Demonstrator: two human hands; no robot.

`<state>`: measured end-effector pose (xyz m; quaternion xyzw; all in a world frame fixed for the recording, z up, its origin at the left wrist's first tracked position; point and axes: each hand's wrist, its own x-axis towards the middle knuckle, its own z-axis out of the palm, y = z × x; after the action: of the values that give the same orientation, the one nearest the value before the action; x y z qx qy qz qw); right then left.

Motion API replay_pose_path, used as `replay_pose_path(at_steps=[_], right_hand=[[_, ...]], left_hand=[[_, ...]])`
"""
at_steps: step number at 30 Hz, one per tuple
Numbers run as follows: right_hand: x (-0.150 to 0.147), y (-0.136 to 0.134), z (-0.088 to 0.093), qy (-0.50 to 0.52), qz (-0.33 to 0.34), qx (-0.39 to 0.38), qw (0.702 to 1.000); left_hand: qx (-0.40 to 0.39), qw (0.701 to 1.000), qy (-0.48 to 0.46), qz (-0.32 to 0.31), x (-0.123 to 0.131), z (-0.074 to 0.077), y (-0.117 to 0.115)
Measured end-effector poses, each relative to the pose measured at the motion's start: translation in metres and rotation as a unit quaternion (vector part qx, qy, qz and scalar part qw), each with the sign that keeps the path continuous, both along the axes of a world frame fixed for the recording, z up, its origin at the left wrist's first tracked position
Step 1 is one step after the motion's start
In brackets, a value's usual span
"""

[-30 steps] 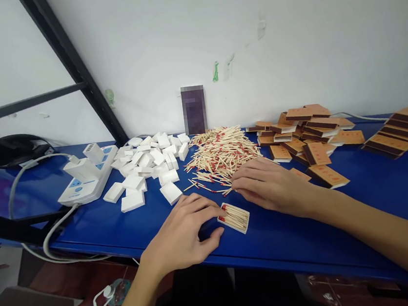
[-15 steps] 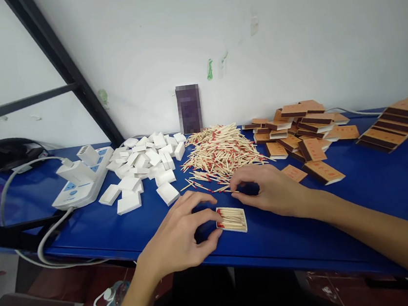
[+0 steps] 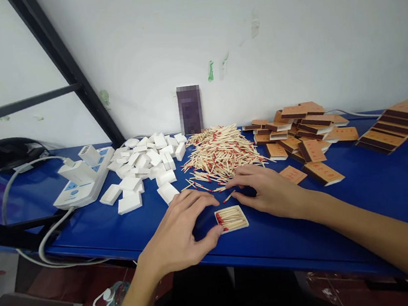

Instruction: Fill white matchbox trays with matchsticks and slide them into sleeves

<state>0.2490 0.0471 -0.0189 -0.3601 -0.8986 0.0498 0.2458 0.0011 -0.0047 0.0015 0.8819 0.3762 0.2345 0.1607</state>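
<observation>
A small white matchbox tray lies on the blue table, with red-tipped matches lined up inside it. My left hand is at the tray's left side, fingers apart, its thumb at the near left corner. Just beyond the tray, my right hand pinches a single match between thumb and index finger, its red head pointing left toward my left hand. Behind that hand a large heap of loose matches spreads up to the wall.
White matchbox trays are piled to the left of the heap, beside a power strip with chargers and cables. Orange matchbox sleeves lie stacked on the right. A pixelated dark object stands against the wall.
My right hand has drawn back slightly from the heap's edge, and a match now shows in its pinch. My left index finger has lifted away from the tray.
</observation>
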Motion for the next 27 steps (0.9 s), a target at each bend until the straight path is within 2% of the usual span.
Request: replay_pose_path(at_steps=[5, 11, 21, 27], right_hand=[[-0.0009, -0.0014, 0.0010, -0.017, 0.004, 0.006, 1.000], [-0.0011, -0.0022, 0.0029, -0.014, 0.006, -0.002, 1.000], [-0.0035, -0.0030, 0.0039, 0.009, 0.014, -0.039, 0.999], [-0.0009, -0.0038, 0.0045, -0.008, -0.049, -0.025, 0.998]], left_hand=[[-0.015, 0.999, 0.026, 0.013, -0.0013, 0.0019, -0.0003], [-0.017, 0.997, 0.076, -0.006, -0.0013, 0.0012, 0.0007], [-0.028, 0.997, 0.069, -0.025, -0.0013, 0.0035, 0.0006], [-0.029, 0.996, 0.079, -0.021, -0.0016, 0.0021, 0.0010]])
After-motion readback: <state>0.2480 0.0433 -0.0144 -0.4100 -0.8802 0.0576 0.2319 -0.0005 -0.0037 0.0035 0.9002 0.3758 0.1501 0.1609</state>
